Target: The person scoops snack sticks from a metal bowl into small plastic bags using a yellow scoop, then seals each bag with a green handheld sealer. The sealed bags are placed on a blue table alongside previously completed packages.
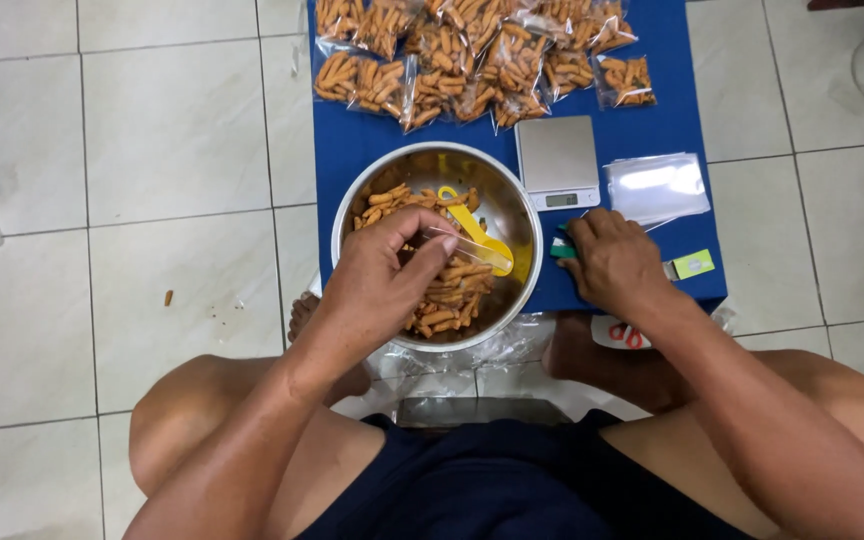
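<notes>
A: What is seen nearest the camera, at the bottom of the frame?

B: Bare knees and dark shorts. Just above them, the left hand (392,268) is curled inside a round steel bowl (352,215), its fingers closed on a small clear bag (452,243) held over the snack sticks (447,300). A yellow scoop (474,226) is propped in the bowl beside the bag.

A: And the right hand (612,262)?

B: It is laid palm-down on the blue surface (352,150), right of the bowl, fingers bent over a small green object (562,250); whether that is gripped cannot be told.

A: Which step is judged to be in hand?

B: Filling, it seems: a bag held open among the sticks. A steady mouth on the thin, limp plastic would be called for, and the scoop.

A: Farther up?

B: A flat grey scale (557,160) with a smooth platform, a stack of glossy empty bags (657,187) right of it, and at the top, crinkled filled bags (472,60) of ridged orange-brown sticks. Pale floor tiles (152,130) surround everything.
</notes>
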